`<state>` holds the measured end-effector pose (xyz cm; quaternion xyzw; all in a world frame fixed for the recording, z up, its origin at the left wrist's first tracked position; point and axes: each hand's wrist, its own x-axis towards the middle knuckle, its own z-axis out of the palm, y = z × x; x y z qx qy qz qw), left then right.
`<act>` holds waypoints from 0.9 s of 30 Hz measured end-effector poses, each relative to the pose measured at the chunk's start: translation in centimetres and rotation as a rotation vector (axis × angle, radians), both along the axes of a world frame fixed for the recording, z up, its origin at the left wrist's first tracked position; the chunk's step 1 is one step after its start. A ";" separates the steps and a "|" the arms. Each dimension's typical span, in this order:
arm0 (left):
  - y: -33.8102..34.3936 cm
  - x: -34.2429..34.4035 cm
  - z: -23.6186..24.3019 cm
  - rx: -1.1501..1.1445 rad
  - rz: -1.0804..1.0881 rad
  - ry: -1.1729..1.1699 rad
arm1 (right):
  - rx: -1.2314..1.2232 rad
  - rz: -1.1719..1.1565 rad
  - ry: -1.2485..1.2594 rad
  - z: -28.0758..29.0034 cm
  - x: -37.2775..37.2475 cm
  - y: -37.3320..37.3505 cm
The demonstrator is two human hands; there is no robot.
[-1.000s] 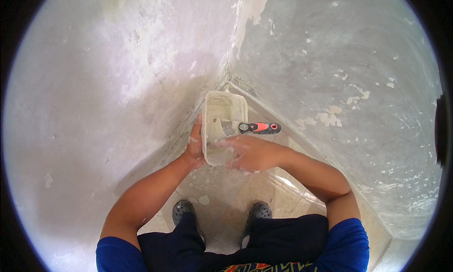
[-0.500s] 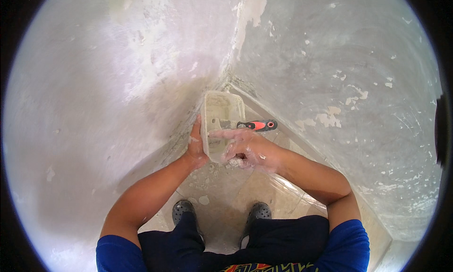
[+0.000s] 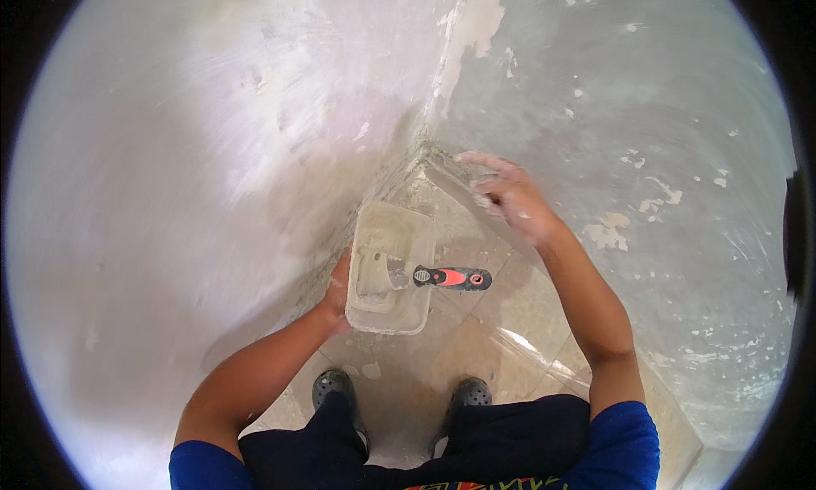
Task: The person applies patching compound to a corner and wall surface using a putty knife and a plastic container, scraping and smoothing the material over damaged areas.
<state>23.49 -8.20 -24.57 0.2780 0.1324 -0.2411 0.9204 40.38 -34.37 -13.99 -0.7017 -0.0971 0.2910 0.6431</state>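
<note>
My left hand grips the left side of a pale rectangular plastic tub, smeared with wet-looking putty or plaster. Most of its fingers are hidden behind the tub. A putty knife with a black and red handle lies across the tub, its blade inside and its handle sticking out over the right rim. Up by the foot of the right wall is my right hand, whitened with putty. Its index finger points toward the corner while the others curl round something whitish, blurred and too small to name.
Two plastered walls, the left wall and the grey, patchy right wall, meet in a corner ahead. A baseboard ledge runs along the right wall. Below are the tiled floor and my grey clogs.
My right hand has left the tub and moved up and right to the wall near the corner. The tub, with the putty knife in it, has come down closer to me.
</note>
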 end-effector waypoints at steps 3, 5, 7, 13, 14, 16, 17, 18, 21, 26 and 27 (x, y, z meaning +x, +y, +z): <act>-0.2 0.1 -0.8 0.078 0.027 0.027 | -0.378 0.137 -0.453 -11.4 4.5 0.3; 0.7 -0.2 -1.2 0.013 0.043 0.034 | -0.652 0.210 -0.625 -15.6 5.6 2.1; 1.0 -0.1 -1.6 0.020 0.041 0.088 | -0.877 0.179 -0.788 -18.4 6.0 3.5; 1.4 -0.5 -1.1 -0.033 0.065 0.129 | -1.152 0.215 -0.745 -19.0 8.8 6.3; 1.5 -0.5 -1.0 -0.044 0.070 0.124 | -1.175 0.234 -0.745 -19.0 8.9 7.1; 1.8 -0.8 -1.3 -0.033 0.083 0.112 | -1.221 0.270 -0.745 -19.0 8.8 8.4; 1.7 -0.7 -1.3 -0.034 0.083 0.100 | -1.236 0.268 -0.783 -19.4 8.9 8.5; 1.5 -0.7 -1.3 -0.021 0.083 0.111 | -1.251 0.264 -0.820 -19.8 8.9 8.6; 1.3 -0.6 -1.1 0.019 0.074 0.128 | -1.258 0.256 -0.869 -20.6 9.3 8.7; 1.5 -0.6 -1.5 -0.013 0.027 0.140 | -1.279 0.301 -1.011 -21.8 10.3 8.3; 1.5 -0.5 -1.4 -0.003 0.039 0.136 | -1.281 0.324 -1.023 -22.1 10.3 8.0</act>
